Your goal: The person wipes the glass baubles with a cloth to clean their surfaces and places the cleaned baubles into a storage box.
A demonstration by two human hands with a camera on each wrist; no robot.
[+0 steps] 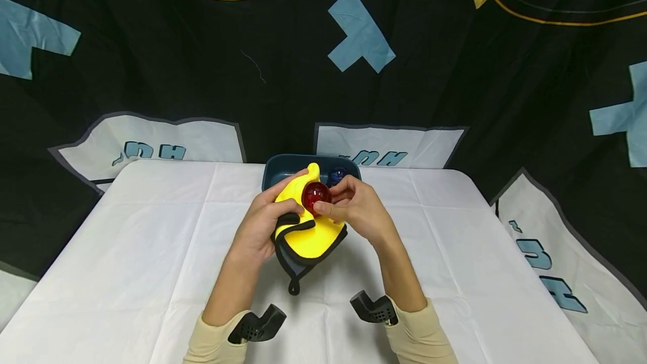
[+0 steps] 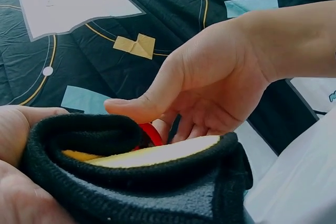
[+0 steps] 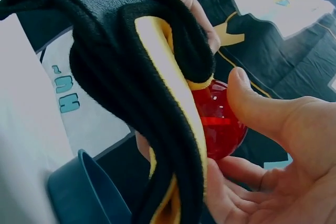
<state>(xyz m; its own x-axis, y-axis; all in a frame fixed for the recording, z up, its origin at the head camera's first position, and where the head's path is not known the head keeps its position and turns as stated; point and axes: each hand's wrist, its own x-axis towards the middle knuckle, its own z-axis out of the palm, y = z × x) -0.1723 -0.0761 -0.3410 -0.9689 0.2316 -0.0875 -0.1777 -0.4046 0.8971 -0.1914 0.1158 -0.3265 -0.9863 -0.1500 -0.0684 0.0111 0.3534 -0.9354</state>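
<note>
My left hand (image 1: 254, 228) grips a two-sided cleaning cloth (image 1: 314, 239), yellow on one face and dark grey on the other, with black edging and a hanging loop at its lower corner. The cloth is bunched and folded, its yellow face toward a clear red ball (image 1: 316, 191). My right hand (image 1: 368, 213) pinches that ball between thumb and fingers, close against the cloth. From the right wrist view, the ball (image 3: 223, 129) shows beyond the cloth's black edge. In the left wrist view the cloth hides most of it, leaving a red sliver.
Behind the hands stands a dark teal tub (image 1: 275, 167) holding a dark blue ball (image 1: 336, 175), partly covered by the cloth and right hand. A white cloth covers the table (image 1: 151, 251). A black patterned curtain (image 1: 283, 72) hangs behind the table's far edge.
</note>
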